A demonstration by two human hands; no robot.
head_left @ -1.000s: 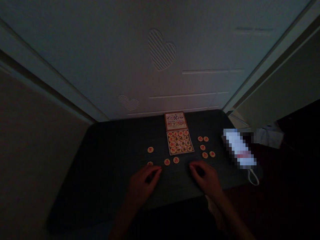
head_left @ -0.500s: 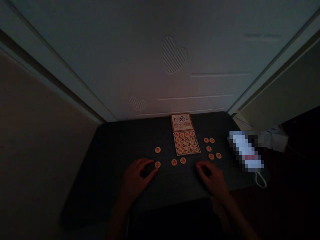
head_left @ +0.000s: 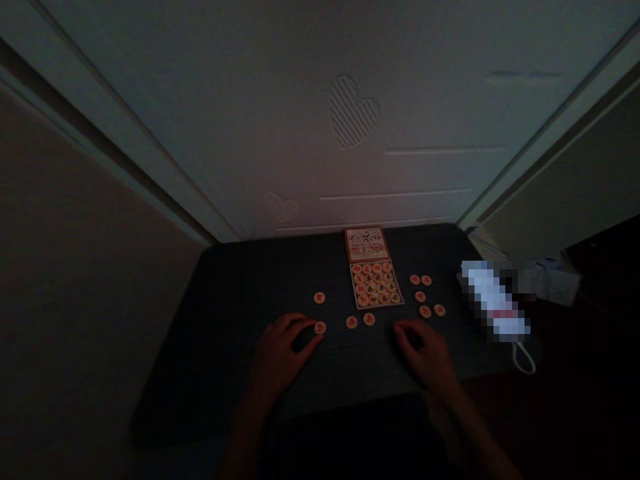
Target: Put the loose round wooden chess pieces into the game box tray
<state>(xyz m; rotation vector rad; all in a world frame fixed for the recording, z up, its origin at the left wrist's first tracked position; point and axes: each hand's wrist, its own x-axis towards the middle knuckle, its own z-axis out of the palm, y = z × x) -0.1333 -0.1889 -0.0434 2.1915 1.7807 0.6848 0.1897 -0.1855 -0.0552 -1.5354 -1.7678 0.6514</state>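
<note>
My left hand rests on the dark table, fingers curled around a round wooden game piece with a red mark, touching it at the fingertips. My right hand lies on the table with fingers bent, holding nothing I can make out. Two more pieces lie between the hands. An open box filled with several pieces sits behind them, its lid folded back. One single piece lies to the left of the box.
Several loose pieces lie to the right of the box. A white object with a cord loop lies at the table's right edge. A pale door with heart reliefs stands behind the table. The room is very dim.
The view has shifted, so everything sits further right in the picture. My left hand's fingers have spread around the round piece, which is now uncovered at my fingertips. The right hand has barely moved.
</note>
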